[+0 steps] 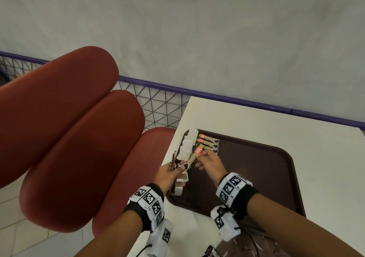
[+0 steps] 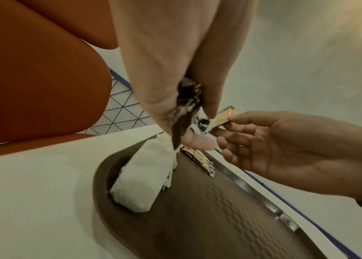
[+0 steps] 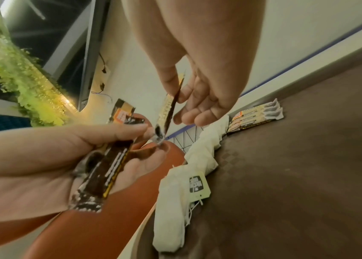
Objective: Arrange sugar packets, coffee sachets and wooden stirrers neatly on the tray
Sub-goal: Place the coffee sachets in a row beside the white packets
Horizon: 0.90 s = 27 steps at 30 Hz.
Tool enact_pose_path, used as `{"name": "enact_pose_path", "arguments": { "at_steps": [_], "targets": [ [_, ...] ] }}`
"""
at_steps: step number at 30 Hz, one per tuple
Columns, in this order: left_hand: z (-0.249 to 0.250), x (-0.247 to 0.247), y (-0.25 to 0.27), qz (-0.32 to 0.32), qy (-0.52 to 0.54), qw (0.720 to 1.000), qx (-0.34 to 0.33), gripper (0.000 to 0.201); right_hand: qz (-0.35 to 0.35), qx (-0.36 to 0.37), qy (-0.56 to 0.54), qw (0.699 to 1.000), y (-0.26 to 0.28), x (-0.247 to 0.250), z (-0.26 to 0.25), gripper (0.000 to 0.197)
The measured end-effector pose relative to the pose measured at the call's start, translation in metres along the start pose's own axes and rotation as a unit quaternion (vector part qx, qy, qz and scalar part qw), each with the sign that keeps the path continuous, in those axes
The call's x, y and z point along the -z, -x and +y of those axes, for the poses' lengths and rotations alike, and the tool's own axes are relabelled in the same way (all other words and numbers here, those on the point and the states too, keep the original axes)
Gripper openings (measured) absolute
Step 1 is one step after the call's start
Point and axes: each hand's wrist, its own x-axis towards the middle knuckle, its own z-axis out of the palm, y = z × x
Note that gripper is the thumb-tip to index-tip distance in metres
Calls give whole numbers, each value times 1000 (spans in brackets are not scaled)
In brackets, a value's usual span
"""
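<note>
A brown tray [image 1: 256,177] lies on the white table. White packets [image 1: 187,146] run in a column along its left edge, and three coffee sachets [image 1: 209,141] lie side by side at its far left corner. Over the tray's left rim my left hand [image 1: 173,172] grips a bundle of dark coffee sachets [image 3: 106,168]. My right hand [image 1: 207,158] pinches the orange end of one gold sachet [image 1: 194,156]; its other end is still at my left thumb. In the left wrist view that sachet [image 2: 222,117] spans between both hands. No stirrers are visible.
Red padded chairs [image 1: 69,138] stand left of the table [image 1: 256,118], close to my left arm. Behind runs a wire mesh fence with a purple rail [image 1: 158,106]. A brown bag [image 1: 246,245] sits at the near table edge. The tray's middle and right are bare.
</note>
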Motion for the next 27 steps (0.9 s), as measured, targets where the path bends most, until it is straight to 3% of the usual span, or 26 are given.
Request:
{"name": "enact_pose_path", "arguments": {
  "at_steps": [3, 7, 10, 14, 18, 22, 27],
  "targets": [
    [4, 6, -3, 25, -8, 1000, -9, 20, -1, 15, 9, 1000, -2, 5, 0, 10],
    [8, 10, -8, 57, 5, 998, -26, 8, -62, 64, 107, 990, -2, 9, 6, 6],
    [10, 9, -8, 51, 1, 998, -28, 17, -105, 86, 205, 969, 1, 11, 5, 18],
    [6, 6, -12, 42, -2, 999, -16, 11, -115, 111, 223, 962, 6, 9, 1, 20],
    [3, 7, -16, 56, -5, 998, -17, 5, -104, 83, 153, 979, 9, 9, 4, 13],
    [2, 8, -19, 58, 3, 998, -13, 9, -78, 97, 231, 965, 7, 14, 9, 21],
    [4, 13, -20, 57, 46, 997, 10, 8, 51, 129, 292, 946, -9, 24, 17, 19]
  ]
}}
